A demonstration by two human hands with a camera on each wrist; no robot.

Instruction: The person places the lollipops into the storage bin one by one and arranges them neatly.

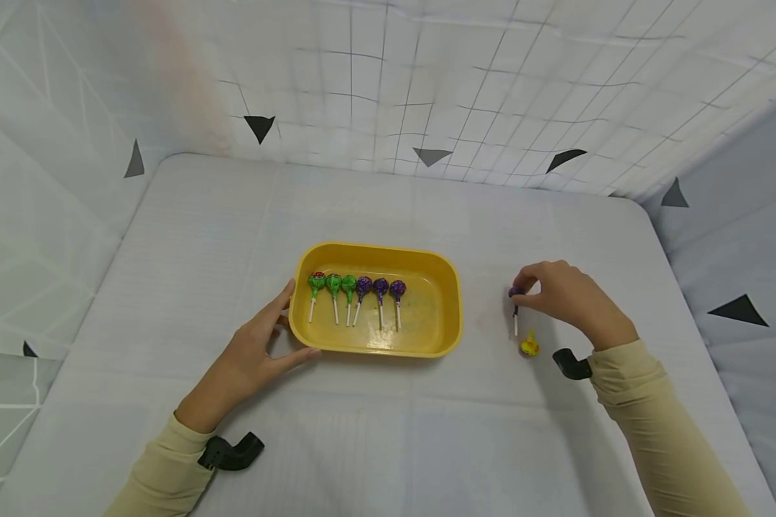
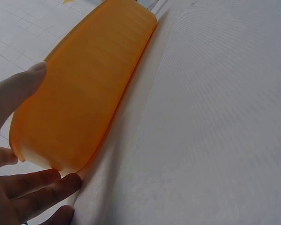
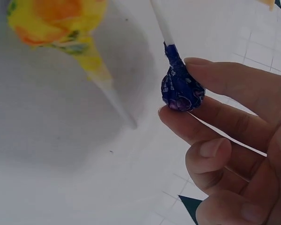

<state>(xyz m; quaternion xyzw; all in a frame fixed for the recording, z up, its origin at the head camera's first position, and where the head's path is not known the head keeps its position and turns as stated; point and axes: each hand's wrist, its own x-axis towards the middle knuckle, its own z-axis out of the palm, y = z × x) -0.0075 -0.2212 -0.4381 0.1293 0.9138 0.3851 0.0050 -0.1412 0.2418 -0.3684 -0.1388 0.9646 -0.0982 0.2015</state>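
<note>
A yellow tray lies on the table. In it, green-wrapped lollipops and purple-wrapped lollipops form a row, sticks toward me. My left hand rests against the tray's near left corner, thumb on the front side and the other fingers, fairly straight, at the left end. To the right of the tray, my right hand pinches a purple lollipop by its wrapped head between thumb and fingertips, its white stick pointing toward me. Close by lies a yellow-wrapped lollipop, its stick visible in the right wrist view.
A white cloth covers the table. Pale curtains with grid lines and dark triangles surround its back and sides. Black wrist cameras sit at both sleeves, the left camera over the near left part of the table.
</note>
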